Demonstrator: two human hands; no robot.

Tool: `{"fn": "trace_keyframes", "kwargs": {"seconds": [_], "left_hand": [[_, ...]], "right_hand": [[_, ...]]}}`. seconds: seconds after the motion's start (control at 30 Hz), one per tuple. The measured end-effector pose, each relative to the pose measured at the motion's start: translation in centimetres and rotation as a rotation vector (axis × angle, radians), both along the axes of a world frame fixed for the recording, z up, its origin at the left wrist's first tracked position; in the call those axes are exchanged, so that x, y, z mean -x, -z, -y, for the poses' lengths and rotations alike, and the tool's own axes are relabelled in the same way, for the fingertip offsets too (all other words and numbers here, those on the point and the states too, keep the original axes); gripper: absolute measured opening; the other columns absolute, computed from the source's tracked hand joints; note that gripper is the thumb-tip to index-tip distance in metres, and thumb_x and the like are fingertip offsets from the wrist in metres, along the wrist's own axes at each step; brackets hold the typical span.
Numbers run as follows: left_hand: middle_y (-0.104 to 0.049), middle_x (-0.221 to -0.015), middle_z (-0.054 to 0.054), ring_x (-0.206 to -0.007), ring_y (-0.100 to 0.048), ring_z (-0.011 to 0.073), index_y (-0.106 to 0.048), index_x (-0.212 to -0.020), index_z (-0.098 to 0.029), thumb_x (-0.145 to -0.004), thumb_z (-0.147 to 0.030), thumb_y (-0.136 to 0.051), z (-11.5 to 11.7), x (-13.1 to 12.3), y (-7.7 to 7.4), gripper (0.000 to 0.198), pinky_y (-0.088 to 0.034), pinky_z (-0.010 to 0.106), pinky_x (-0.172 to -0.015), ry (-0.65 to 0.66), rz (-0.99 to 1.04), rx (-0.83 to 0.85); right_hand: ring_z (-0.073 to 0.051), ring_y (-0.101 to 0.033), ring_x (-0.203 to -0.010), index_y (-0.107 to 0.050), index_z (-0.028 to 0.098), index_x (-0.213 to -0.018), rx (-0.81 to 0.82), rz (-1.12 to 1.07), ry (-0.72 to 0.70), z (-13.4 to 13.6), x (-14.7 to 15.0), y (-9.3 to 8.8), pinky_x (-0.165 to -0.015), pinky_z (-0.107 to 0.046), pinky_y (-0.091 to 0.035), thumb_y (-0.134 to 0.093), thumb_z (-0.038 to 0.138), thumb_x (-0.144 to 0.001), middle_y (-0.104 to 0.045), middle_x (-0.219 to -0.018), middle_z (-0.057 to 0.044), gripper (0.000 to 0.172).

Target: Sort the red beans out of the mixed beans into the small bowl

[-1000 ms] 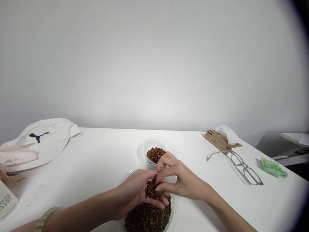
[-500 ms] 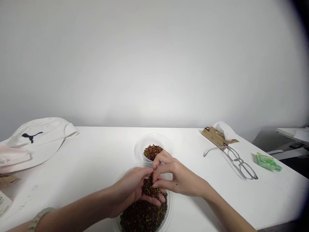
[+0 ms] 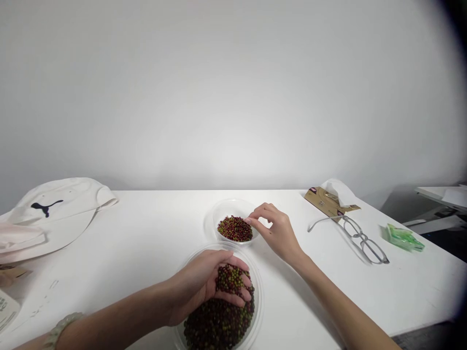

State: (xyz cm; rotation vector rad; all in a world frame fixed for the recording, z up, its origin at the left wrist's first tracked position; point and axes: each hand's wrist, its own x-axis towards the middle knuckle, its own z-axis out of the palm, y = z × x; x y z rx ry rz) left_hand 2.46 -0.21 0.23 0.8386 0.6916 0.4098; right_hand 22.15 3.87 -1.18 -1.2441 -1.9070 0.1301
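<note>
Left forearm: Yours (image 3: 124,311) enters low on the left and slants up toward the middle, with a pale bracelet (image 3: 62,330) at the wrist.
Near bowl: This clear bowl (image 3: 258,301) stands on the white table (image 3: 153,228) beneath your left hand (image 3: 204,279), holding a dark heap of red and green beans (image 3: 219,323).
Left hand pose: You hold it above the near bowl, palm tilted upward and cupped, thumb along the upper edge; whether it touches the heap cannot be told.
Left fingers: Apart and slightly curled, with a small handful of beans (image 3: 229,279) lying on the palm and fingers.
Right forearm: Yours (image 3: 328,291) rises from the lower right edge, slanting up and inward, bare to the wrist.
Right hand pose: Your right hand (image 3: 280,233) is bent at the wrist toward the far bowl (image 3: 228,204), its fingertips over that bowl's right side.
Right fingers: Thumb and forefinger meet at the tips; you cannot be shown to have a bean between them, as the pinch is too small to read.
Far bowl: Clear and smaller, just beyond the near bowl, with red and green beans (image 3: 235,229) inside.
Right of table: Glasses (image 3: 363,236) lie open between a green packet (image 3: 404,238) and a brown tissue pack (image 3: 324,200).
Left of table: A white cap (image 3: 62,204) rests well apart from your hands.
Backdrop: A plain pale wall (image 3: 233,97).
</note>
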Motion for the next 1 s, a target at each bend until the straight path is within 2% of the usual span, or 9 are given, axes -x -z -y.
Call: {"fn": "trace_keyframes", "kwargs": {"seconds": [0.1, 0.17, 0.2, 0.33, 0.4, 0.57, 0.8, 0.93, 1.0], "left_hand": [[-0.060, -0.081, 0.008, -0.075, -0.059, 0.0178, -0.053, -0.084, -0.011, -0.079, -0.032, -0.035, 0.1, 0.0, -0.1, 0.028, -0.043, 0.034, -0.076, -0.005, -0.008, 0.010], [-0.060, -0.081, 0.008, -0.075, -0.059, 0.0176, -0.053, -0.085, -0.012, -0.080, -0.033, -0.034, 0.1, 0.0, -0.1, 0.029, -0.043, 0.034, -0.076, -0.005, 0.000, 0.006], [-0.060, -0.080, 0.008, -0.075, -0.059, 0.0175, -0.054, -0.085, -0.012, -0.080, -0.034, -0.034, 0.2, 0.0, -0.1, 0.030, -0.043, 0.034, -0.076, -0.003, 0.010, 0.001], [-0.059, -0.078, 0.007, -0.075, -0.058, 0.0167, -0.055, -0.080, -0.012, -0.081, -0.036, -0.033, 0.2, 0.0, -0.2, 0.033, -0.044, 0.033, -0.075, 0.017, 0.040, -0.058], [-0.059, -0.075, 0.006, -0.075, -0.058, 0.0166, -0.055, -0.078, -0.012, -0.081, -0.035, -0.033, 0.2, -0.1, -0.2, 0.032, -0.043, 0.033, -0.075, 0.026, 0.033, -0.073], [-0.057, -0.072, 0.005, -0.073, -0.058, 0.0157, -0.056, -0.079, -0.012, -0.082, -0.036, -0.033, 0.1, -0.2, -0.1, 0.033, -0.044, 0.032, -0.075, 0.030, 0.029, -0.088], [-0.057, -0.072, 0.005, -0.074, -0.057, 0.0160, -0.056, -0.076, -0.012, -0.082, -0.036, -0.033, 0.1, -0.3, 0.0, 0.034, -0.043, 0.033, -0.076, 0.044, 0.031, -0.092], [-0.058, -0.078, 0.006, -0.075, -0.057, 0.0164, -0.056, -0.077, -0.012, -0.081, -0.036, -0.035, 0.1, -0.2, -0.1, 0.032, -0.043, 0.033, -0.075, 0.043, 0.027, -0.081], [-0.058, -0.080, 0.007, -0.076, -0.058, 0.0168, -0.056, -0.080, -0.012, -0.081, -0.035, -0.033, 0.1, -0.1, -0.1, 0.033, -0.043, 0.033, -0.076, 0.028, 0.028, -0.052]], "right_hand": [[-0.020, -0.050, -0.077, -0.063, 0.021, -0.082, -0.025, -0.024, 0.098, 0.0, -0.1, -0.1, -0.067, -0.033, -0.041, -0.052, 0.031, -0.083, -0.058, -0.076, -0.004, 0.015], [-0.019, -0.050, -0.079, -0.063, 0.022, -0.088, 0.020, -0.033, 0.059, 0.6, 0.2, -0.6, -0.069, -0.033, -0.041, -0.053, 0.031, -0.082, -0.057, -0.078, -0.003, 0.014], [-0.018, -0.049, -0.080, -0.062, 0.023, -0.090, 0.062, -0.031, -0.014, 1.1, 0.4, -1.0, -0.070, -0.032, -0.041, -0.055, 0.031, -0.082, -0.057, -0.080, -0.003, 0.014], [-0.016, -0.046, -0.088, -0.066, 0.024, -0.081, 0.248, 0.077, -0.465, 2.9, 1.5, -2.4, -0.078, -0.030, -0.040, -0.066, 0.030, -0.073, -0.052, -0.088, -0.001, 0.010], [-0.017, -0.044, -0.092, -0.066, 0.023, -0.080, 0.290, 0.147, -0.569, 3.5, 1.9, -2.7, -0.082, -0.031, -0.038, -0.070, 0.029, -0.068, -0.050, -0.092, -0.002, 0.014], [-0.018, -0.041, -0.095, -0.066, 0.022, -0.077, 0.309, 0.218, -0.575, 3.7, 2.2, -2.5, -0.084, -0.033, -0.036, -0.069, 0.025, -0.069, -0.048, -0.094, -0.002, 0.009], [-0.016, -0.041, -0.094, -0.064, 0.020, -0.074, 0.327, 0.180, -0.585, 3.8, 2.2, -2.4, -0.084, -0.030, -0.036, -0.068, 0.021, -0.071, -0.048, -0.093, -0.001, 0.004], [-0.015, -0.043, -0.091, -0.063, 0.020, -0.075, 0.314, 0.116, -0.601, 3.8, 1.9, -2.7, -0.084, -0.030, -0.038, -0.064, 0.021, -0.075, -0.049, -0.090, -0.001, 0.002], [-0.015, -0.045, -0.090, -0.062, 0.020, -0.078, 0.283, 0.034, -0.561, 3.5, 1.7, -2.7, -0.082, -0.031, -0.039, -0.061, 0.022, -0.078, -0.050, -0.088, -0.002, 0.002]]}}
